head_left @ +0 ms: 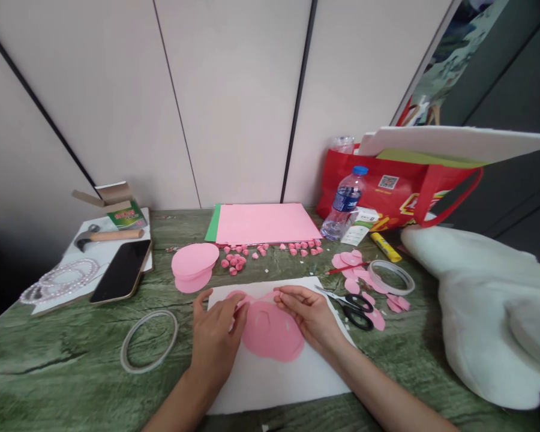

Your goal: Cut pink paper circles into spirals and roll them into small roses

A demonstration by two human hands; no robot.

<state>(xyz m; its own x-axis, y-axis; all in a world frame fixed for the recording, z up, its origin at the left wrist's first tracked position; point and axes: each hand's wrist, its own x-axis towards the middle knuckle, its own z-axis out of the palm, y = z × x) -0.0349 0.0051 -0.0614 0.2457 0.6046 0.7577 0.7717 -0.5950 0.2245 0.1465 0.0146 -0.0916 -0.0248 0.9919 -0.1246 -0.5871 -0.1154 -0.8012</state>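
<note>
Both my hands rest on a white sheet [279,378] on the green table. My left hand [216,336] pinches the left edge of a pink paper shape [272,333] that lies on the sheet. At the shape's upper right edge, my right hand [308,312] presses with bent fingers and holds it too. Black-handled scissors [355,307] lie just right of my right hand. A stack of pink paper circles [193,267] sits beyond my left hand, and several small folded pink pieces [252,252] are scattered behind the sheet.
Pink and green paper sheets [265,223] lie at the back. Tape rings [149,340] [391,276], a phone [122,271], hammer [105,236], beads [60,279], water bottle [344,204], glue stick [386,246], red bag [400,189] and a white cushion [486,318] surround the work area.
</note>
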